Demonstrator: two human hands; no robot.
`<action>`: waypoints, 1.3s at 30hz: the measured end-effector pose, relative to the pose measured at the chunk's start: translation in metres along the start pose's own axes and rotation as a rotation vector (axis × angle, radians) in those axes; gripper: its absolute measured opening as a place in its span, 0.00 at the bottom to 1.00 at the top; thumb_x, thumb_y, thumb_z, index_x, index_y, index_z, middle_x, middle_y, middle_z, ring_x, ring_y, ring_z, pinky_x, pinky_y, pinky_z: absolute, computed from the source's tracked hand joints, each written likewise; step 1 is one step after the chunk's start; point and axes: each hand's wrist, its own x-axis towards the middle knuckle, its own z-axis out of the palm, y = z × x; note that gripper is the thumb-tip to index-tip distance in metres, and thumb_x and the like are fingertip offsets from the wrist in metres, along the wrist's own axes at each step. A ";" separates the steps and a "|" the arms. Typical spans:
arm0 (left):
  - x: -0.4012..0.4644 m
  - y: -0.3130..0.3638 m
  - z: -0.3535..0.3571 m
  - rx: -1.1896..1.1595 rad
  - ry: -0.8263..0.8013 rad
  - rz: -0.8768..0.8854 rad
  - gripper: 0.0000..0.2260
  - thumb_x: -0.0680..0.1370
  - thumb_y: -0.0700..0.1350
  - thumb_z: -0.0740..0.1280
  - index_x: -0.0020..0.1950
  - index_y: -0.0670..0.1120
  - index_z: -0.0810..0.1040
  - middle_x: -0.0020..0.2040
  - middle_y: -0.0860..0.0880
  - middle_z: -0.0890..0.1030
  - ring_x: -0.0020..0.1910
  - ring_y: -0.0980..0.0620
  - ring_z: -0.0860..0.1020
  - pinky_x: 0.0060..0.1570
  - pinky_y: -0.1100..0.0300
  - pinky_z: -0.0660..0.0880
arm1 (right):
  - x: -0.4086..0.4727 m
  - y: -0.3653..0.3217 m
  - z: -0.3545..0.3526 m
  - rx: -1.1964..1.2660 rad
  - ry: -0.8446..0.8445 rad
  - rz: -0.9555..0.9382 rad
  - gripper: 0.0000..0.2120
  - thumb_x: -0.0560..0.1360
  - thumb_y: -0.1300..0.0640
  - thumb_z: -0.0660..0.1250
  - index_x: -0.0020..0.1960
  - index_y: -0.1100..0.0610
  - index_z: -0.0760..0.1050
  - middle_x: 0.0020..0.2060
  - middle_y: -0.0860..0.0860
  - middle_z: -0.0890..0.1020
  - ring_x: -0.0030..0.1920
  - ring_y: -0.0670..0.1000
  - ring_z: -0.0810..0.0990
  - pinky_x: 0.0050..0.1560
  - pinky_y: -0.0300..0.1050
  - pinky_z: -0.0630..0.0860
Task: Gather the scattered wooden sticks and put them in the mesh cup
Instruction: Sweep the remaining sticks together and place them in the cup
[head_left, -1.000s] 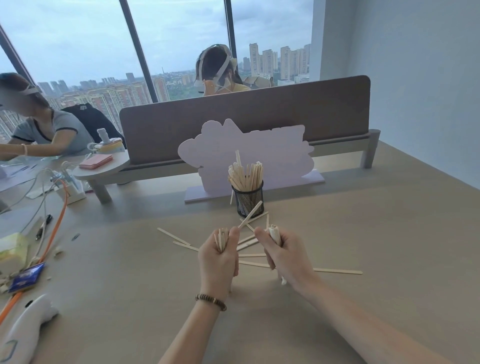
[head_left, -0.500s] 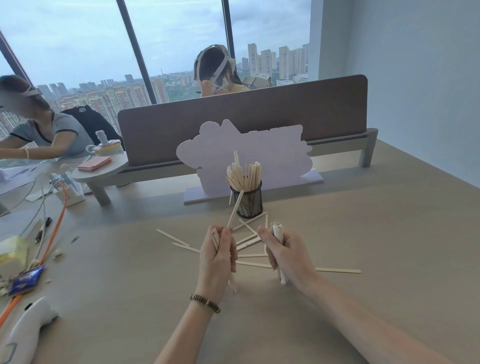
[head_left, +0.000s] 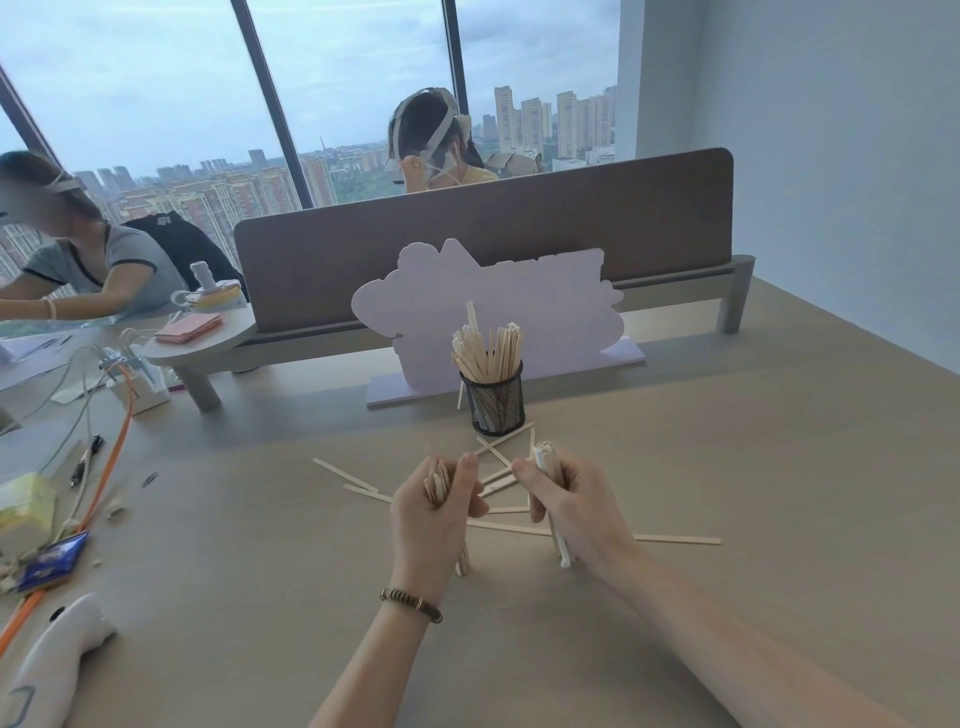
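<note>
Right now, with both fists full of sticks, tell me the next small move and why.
Probably carry the left hand forward to the mesh cup and drop its bundle in. Both hands are full, the right hand gripping its own bundle, so neither can gather the loose sticks lying on the table. The cup stands upright just beyond.

Bright daylight from windows (head_left: 363, 104); soft shadows, wide-angle edge bending, slight motion blur

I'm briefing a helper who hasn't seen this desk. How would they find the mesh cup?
Start at the lilac cut-out board standing before the brown divider. Just in front of its base stands the mesh cup: the only black wire container, upright, crammed with wooden sticks.
</note>
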 end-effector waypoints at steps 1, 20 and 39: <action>-0.002 0.002 0.001 -0.006 0.005 0.007 0.15 0.79 0.44 0.68 0.35 0.38 0.75 0.26 0.44 0.79 0.26 0.49 0.78 0.32 0.60 0.75 | 0.000 -0.002 0.000 0.002 -0.001 0.000 0.24 0.77 0.57 0.69 0.33 0.73 0.68 0.24 0.57 0.74 0.26 0.45 0.71 0.30 0.32 0.69; -0.005 -0.003 -0.011 0.102 -0.120 0.021 0.19 0.82 0.51 0.56 0.40 0.38 0.71 0.34 0.49 0.72 0.34 0.54 0.70 0.38 0.62 0.67 | -0.002 -0.008 -0.016 -0.139 -0.174 0.131 0.18 0.83 0.48 0.56 0.42 0.59 0.74 0.39 0.53 0.78 0.41 0.49 0.75 0.47 0.46 0.71; 0.079 0.034 -0.028 0.313 -0.008 0.086 0.10 0.78 0.44 0.65 0.39 0.43 0.80 0.19 0.48 0.76 0.19 0.55 0.73 0.33 0.65 0.73 | 0.087 -0.035 -0.056 -0.076 -0.034 0.048 0.08 0.79 0.58 0.67 0.45 0.63 0.80 0.26 0.52 0.78 0.27 0.53 0.78 0.31 0.46 0.78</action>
